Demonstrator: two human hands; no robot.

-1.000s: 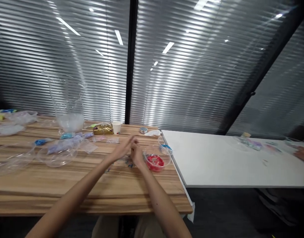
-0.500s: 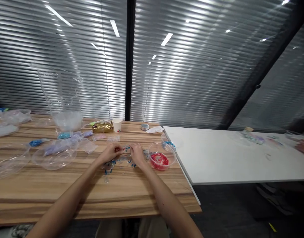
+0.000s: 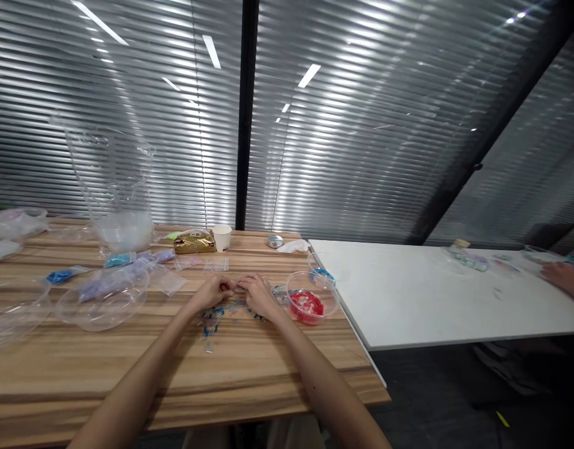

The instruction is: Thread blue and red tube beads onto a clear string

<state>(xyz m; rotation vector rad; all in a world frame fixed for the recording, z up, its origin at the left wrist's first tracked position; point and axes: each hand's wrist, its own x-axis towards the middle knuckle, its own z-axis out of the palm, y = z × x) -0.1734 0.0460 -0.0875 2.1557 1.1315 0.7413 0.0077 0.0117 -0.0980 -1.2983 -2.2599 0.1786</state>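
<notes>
My left hand (image 3: 216, 292) is closed in a pinch over the wooden table, its fingertips close to those of my right hand (image 3: 256, 294). What sits between the fingers is too small to name. The right hand's fingers are bent and pressed together as well. Below both hands lie several small blue and clear pieces (image 3: 211, 321), scattered on the wood. Just right of my right hand stands a clear plastic bowl (image 3: 331, 299) with small red pieces (image 3: 306, 305) in it. Behind it, another clear bowl holds blue pieces (image 3: 322, 274).
Clear bowls (image 3: 100, 321) and small bags (image 3: 170, 282) lie to the left. Farther back stand a large clear bag (image 3: 123, 231), a gold packet (image 3: 193, 242), a paper cup (image 3: 222, 238) and a round tin (image 3: 274, 241). A white table (image 3: 408, 305) adjoins at right, with another person's hand (image 3: 563, 277).
The view has shifted slightly. My hands stay close together, and the right hand's fingers have moved a little, now lying more over the pieces.
</notes>
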